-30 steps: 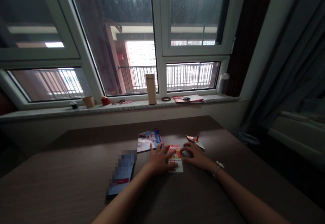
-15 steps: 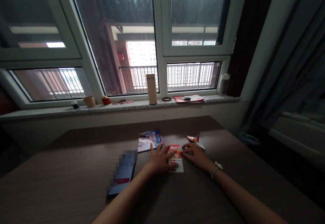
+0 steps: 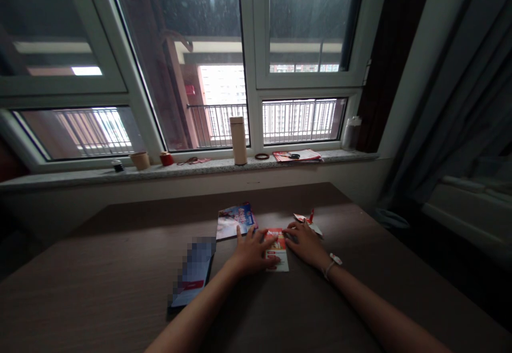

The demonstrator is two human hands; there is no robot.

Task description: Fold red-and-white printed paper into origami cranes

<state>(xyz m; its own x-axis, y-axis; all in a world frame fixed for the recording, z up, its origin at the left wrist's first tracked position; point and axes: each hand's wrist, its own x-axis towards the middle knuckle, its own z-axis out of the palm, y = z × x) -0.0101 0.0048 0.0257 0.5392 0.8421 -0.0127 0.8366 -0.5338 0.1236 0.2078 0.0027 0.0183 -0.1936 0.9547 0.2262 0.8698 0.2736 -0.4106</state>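
A small folded printed paper (image 3: 281, 262), orange at the top and white below, lies on the brown table. Over its left side my left hand (image 3: 250, 251) is spread, with fingertips resting on the paper. At the paper's upper right edge, my right hand (image 3: 304, 242) has its fingers bent and apart, with the fingertips at the edge. Just behind the right hand sits a folded paper crane (image 3: 315, 229) in red and white, partly covered by it. Beyond the left hand is a stack of colourful printed paper (image 3: 232, 222).
A phone (image 3: 194, 273) with a blurred screen lies left of my left forearm. On the windowsill (image 3: 216, 167) stand a beige thermos (image 3: 239, 141), a brown cup (image 3: 140, 160), a red spool (image 3: 166, 159), and scissors (image 3: 294, 155) on red papers (image 3: 310, 154).
My right hand has shifted slightly left and up along the paper's edge, its wrist moving left too. The left hand and the paper stay nearly in place.
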